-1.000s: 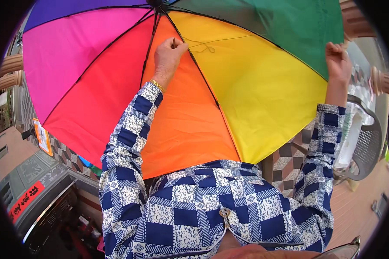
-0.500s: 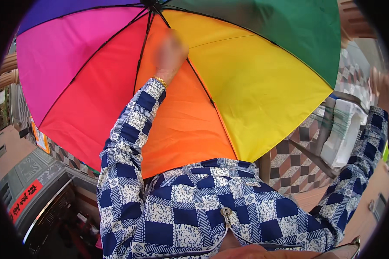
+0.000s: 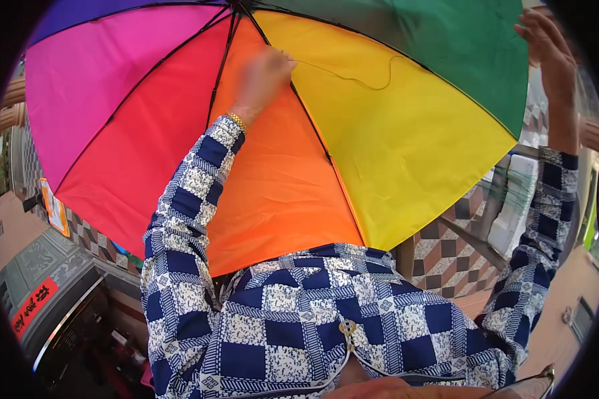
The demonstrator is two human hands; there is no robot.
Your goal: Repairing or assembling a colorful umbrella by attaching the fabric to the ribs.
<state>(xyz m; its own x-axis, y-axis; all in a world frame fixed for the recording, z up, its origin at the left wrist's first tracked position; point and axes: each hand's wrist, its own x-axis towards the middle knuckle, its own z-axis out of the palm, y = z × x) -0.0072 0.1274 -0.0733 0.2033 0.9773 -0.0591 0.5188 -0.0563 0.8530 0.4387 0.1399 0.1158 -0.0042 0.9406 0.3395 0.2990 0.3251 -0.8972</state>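
Open rainbow umbrella [image 3: 393,153] fills the upper view, above the person. Left hand [image 3: 263,76], blurred, pinches a thread [image 3: 353,76] at a rib. Right hand [image 3: 546,43], fingers loosely spread, touches the green edge.

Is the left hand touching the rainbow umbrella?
Touching. In the head view, the left hand presses on the umbrella cloth where the orange and yellow panels meet, with no gap showing, though the hand is blurred.

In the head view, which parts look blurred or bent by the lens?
Head view: the left hand on the umbrella is smeared by motion; the right hand near the green panel's edge is sharper; the dark round rim shows fisheye distortion; daylight glows evenly through the fabric.
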